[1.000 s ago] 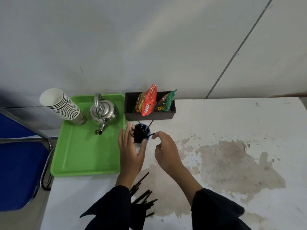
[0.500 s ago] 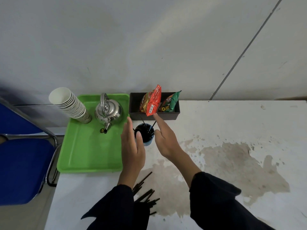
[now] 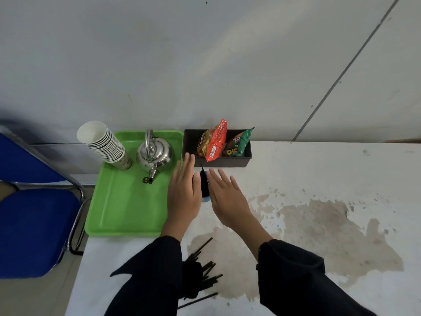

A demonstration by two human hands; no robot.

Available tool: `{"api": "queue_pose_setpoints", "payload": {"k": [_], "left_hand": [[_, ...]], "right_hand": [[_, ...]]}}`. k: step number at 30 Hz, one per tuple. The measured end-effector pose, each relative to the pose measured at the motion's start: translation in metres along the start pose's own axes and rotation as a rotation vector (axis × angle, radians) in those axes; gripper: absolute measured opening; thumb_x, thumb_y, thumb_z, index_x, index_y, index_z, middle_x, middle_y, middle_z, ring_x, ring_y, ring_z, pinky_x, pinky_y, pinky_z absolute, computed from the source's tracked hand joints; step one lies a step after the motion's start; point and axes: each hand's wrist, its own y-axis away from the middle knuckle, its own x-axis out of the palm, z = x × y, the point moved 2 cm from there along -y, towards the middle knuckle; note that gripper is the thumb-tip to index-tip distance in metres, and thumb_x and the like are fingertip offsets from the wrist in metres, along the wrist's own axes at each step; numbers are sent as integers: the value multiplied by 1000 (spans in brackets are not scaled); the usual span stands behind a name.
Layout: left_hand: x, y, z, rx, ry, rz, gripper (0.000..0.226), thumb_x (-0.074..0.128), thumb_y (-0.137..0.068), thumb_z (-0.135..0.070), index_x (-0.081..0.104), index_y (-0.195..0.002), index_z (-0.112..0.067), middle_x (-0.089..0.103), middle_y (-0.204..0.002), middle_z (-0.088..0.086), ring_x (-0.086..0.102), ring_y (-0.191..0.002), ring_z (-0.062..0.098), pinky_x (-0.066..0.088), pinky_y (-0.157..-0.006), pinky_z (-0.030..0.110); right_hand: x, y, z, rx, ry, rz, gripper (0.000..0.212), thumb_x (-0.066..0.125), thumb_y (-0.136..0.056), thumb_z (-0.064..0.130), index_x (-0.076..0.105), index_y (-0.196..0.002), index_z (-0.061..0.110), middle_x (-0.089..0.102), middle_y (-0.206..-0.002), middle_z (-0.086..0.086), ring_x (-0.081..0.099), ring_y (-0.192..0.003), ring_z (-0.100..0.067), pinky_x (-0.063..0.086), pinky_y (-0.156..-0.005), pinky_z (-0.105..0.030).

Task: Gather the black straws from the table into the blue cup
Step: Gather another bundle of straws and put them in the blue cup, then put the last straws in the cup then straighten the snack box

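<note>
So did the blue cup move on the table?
No. The blue cup sits just in front of the black snack box, beside the green tray, as before.

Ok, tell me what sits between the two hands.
In the head view, the blue cup stands between the left hand and right hand, packed with black straws.

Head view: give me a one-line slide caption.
Open left hand and right hand flank the blue cup of black straws; loose black plastic straws remain on the stained white table.
</note>
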Motion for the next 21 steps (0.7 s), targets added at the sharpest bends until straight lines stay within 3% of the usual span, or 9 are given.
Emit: {"api": "queue_pose_setpoints", "payload": {"k": [5, 9, 11, 15, 17, 21], "left_hand": [[-1, -10, 2, 93, -236, 160, 48, 19, -105, -43, 33, -149, -34, 31, -158, -10, 19, -149, 18, 26, -116, 52], [-18, 6, 6, 103, -220, 104, 48, 28, -104, -44, 29, -151, -34, 30, -160, -5, 22, -148, 19, 25, -118, 44], [-31, 21, 6, 115, -183, 43, 47, 40, -102, -38, 37, -148, -29, 41, -153, -5, 33, -141, 18, 31, -114, 39], [-50, 68, 10, 156, -143, -22, 36, 55, -94, -23, 58, -129, -21, 60, -123, -5, 48, -114, 15, 45, -95, 32], [-51, 95, 18, 135, -117, 26, 30, 56, -92, -19, 62, -122, -21, 62, -114, -6, 48, -107, 14, 44, -90, 29], [-35, 144, 41, 81, -46, 223, 23, 54, -94, -15, 67, -110, -23, 65, -106, -10, 53, -101, 12, 47, -86, 27]], "right_hand": [[-1, 2, 0, 24, 46, 8, 54, 26, -101, 17, 9, -152, 16, 4, -162, 1, -3, -149, -21, 4, -121, -43], [-12, 19, 4, 69, -93, -23, 48, 20, -103, 28, 18, -151, 18, 15, -160, 3, 3, -149, -18, 12, -121, -40], [-20, 31, 7, 92, -230, -75, 46, 26, -103, 28, 30, -147, 17, 32, -155, 0, 20, -145, -20, 20, -118, -34], [-16, 58, 13, 86, -335, -161, 34, 44, -97, 18, 53, -130, 15, 58, -129, -3, 50, -117, -21, 37, -96, -25], [-5, 74, 15, 93, -364, -121, 31, 52, -92, 11, 57, -123, 15, 61, -117, -4, 54, -105, -19, 41, -87, -23], [24, 109, 16, 84, -329, 47, 32, 68, -80, 11, 62, -111, 15, 63, -104, -7, 52, -85, -15, 48, -80, -33]]}}
